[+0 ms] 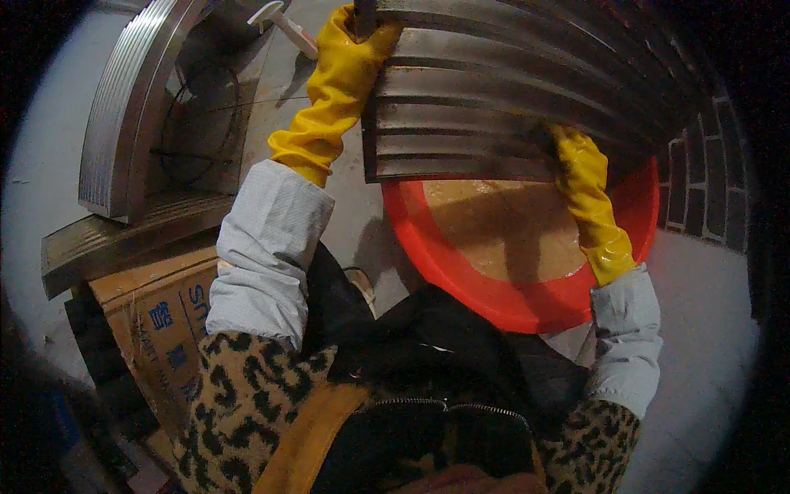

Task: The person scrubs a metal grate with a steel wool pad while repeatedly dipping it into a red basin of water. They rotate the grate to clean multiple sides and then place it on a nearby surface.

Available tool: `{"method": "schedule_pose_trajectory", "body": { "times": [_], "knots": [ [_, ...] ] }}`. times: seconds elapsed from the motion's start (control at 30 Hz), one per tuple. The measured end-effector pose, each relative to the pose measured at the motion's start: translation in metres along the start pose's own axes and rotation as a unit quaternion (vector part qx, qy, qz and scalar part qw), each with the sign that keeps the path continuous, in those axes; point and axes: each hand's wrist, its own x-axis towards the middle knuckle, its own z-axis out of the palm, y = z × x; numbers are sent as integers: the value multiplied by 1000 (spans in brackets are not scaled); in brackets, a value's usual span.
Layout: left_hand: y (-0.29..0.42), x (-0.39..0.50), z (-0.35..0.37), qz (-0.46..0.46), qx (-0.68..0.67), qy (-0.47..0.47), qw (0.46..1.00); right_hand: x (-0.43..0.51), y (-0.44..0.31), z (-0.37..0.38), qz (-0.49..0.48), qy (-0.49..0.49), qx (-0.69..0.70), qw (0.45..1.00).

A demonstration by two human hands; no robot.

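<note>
A metal baffle filter panel with parallel ribs [457, 92] stands tilted over a red plastic basin [432, 253], which holds cloudy brown water [494, 228]. My left hand [355, 43], in a yellow rubber glove, grips the panel's left edge near its upper corner. My right hand [574, 148], gloved alike, lies against the ribbed face near the lower edge, above the basin; its fingertips are dark and blurred, and whether it holds anything I cannot tell. Part of the basin is hidden behind the panel.
Another ribbed metal panel [123, 117] stands at the left on a metal piece [80, 247] over a printed cardboard box [148, 327]. A white brush-like tool with a handle [290, 31] lies on the floor beyond my left hand. A dark grid-patterned surface [703, 179] is at the right.
</note>
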Motion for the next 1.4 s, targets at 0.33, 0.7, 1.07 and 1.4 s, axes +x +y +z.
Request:
{"method": "schedule_pose_trajectory", "body": {
  "times": [0.33,0.7,1.07,1.4],
  "knots": [
    [-10,5,12,60,40,-3,997,56,-128,19,33,65,29,997],
    [1,-2,10,41,21,-33,998,17,-60,34,207,-17,-64,976],
    [2,4,14,0,52,4,999,93,-199,53,18,130,20,991],
    [10,7,19,6,46,11,999,97,-214,40,72,141,11,987]
  ]
}}
